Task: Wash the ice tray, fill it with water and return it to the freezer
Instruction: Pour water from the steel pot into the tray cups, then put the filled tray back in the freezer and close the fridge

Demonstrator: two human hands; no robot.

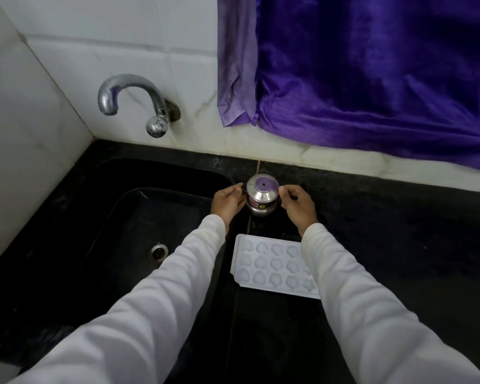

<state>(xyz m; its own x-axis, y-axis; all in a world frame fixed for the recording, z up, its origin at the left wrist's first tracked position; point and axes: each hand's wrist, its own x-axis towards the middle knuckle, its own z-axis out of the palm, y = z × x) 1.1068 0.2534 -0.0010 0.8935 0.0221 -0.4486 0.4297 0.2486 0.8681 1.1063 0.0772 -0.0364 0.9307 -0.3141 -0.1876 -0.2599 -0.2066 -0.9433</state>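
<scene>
Head view, looking down at a black stone table [385,231] with a black sink [178,173] set into its left part.

- Ice tray [272,266]: white, with heart-shaped cells facing up, lying flat on the table just right of the sink's edge. It is on the near side, between the two forearms. Its right end is hidden under the right sleeve [352,300]. No fingers touch it. Whether the cells hold water cannot be told.
- Steel pot [262,199]: small, lidded, with a purple disc on the lid. It stands upright on the table, beyond the tray and near the back wall.
- Left hand [227,202]: at the pot's left side, with its fingers [234,189] curled and grasping the pot at the lid's rim.
- Right hand [298,206]: at the pot's right side, thumb and fingers [286,189] curled in against the lid's edge, grasping it from that side.
- Both hands lie well beyond the tray's far edge, with the tray under and between the wrists and sleeves.
- Left sleeve [161,295]: white, crossing over the sink's right rim.
- Sink: the drain [158,252] shows in the basin floor.
- Tap [133,98]: chrome, curved spout, fixed to the white tiled wall [122,37] above the sink. No stream is visible.
- Purple curtain [372,79]: hangs over the wall on the right, with its hem bunched down close to the table's back edge.
</scene>
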